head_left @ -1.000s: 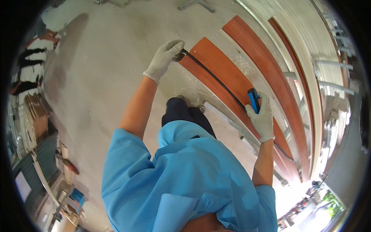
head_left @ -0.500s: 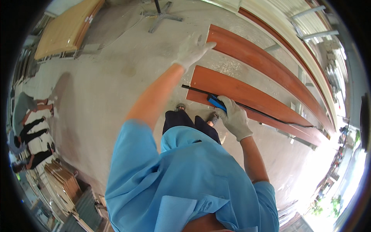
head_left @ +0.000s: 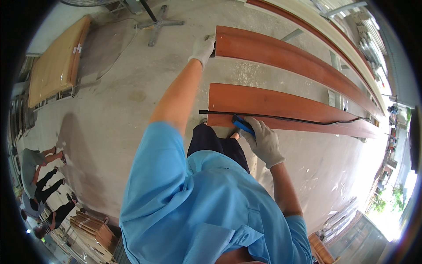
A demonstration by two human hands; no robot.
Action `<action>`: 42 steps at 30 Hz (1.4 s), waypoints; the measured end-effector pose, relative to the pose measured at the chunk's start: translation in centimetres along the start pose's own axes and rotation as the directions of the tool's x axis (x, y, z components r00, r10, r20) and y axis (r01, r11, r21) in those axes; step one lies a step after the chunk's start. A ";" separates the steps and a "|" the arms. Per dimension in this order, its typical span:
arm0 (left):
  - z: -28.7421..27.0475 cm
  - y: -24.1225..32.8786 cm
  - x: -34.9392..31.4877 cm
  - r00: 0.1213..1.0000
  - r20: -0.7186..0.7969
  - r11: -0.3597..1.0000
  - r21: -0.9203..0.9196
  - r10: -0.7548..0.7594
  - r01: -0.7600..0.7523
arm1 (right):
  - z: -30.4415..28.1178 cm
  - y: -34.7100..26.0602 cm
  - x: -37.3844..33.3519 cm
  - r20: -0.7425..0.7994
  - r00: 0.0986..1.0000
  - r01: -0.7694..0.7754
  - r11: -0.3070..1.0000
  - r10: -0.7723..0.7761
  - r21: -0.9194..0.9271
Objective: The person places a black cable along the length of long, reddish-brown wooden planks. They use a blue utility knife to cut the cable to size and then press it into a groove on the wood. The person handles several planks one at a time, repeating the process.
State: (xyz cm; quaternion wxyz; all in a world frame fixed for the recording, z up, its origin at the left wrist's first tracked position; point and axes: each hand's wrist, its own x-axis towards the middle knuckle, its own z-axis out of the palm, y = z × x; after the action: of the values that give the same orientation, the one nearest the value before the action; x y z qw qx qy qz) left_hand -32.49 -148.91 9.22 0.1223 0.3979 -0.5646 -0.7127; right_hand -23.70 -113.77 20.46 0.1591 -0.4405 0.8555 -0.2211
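My left hand (head_left: 203, 48), in a pale glove, reaches out to the left end of the far reddish-brown board (head_left: 272, 46). Its fingers are curled in at that end, partly hidden, with a dark bit beside them. My right hand (head_left: 265, 143), also gloved, is closed around a blue-and-black hand tool (head_left: 244, 125), whose tip lies over the front edge of the near reddish-brown board (head_left: 263, 99). Along this near board runs a thin black strip (head_left: 281, 117), its left end sticking out past the board and its right part wavy.
Metal supports (head_left: 335, 99) carry the boards, with more long pieces (head_left: 303, 22) beyond. A stand with a crossed foot (head_left: 159, 24) is at the upper left, near a stack of tan panels (head_left: 59, 61). Several people (head_left: 44, 176) are at the far left; brown panels (head_left: 94, 233) lean below them.
My left hand has gone from fingers stretched out to curled at the far board's end. The black strip now lies along the near board, apart from my right hand, which keeps the tool.
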 end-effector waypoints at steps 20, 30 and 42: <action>-5.2 0.8 -10.7 0.945 0.324 0.987 0.158 -0.039 -0.014 | 0.0 0.3 0.0 0.037 0.999 -0.003 1.000 0.003 0.018; -4.8 -2.3 -18.2 0.887 0.440 0.986 0.143 -0.143 0.088 | 0.3 -3.4 3.1 0.152 0.981 0.147 0.970 -0.118 -0.194; -5.5 -3.1 -17.2 0.855 0.490 0.982 0.160 -0.171 0.105 | -0.5 -1.6 2.2 0.091 0.990 0.122 0.980 -0.109 -0.157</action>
State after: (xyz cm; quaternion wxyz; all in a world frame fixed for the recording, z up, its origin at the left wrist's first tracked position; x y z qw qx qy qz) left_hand -16.53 -141.00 13.56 -0.1057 0.2457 -0.5909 -0.7611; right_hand -24.07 -116.29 21.55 0.1447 -0.5095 0.8363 -0.1415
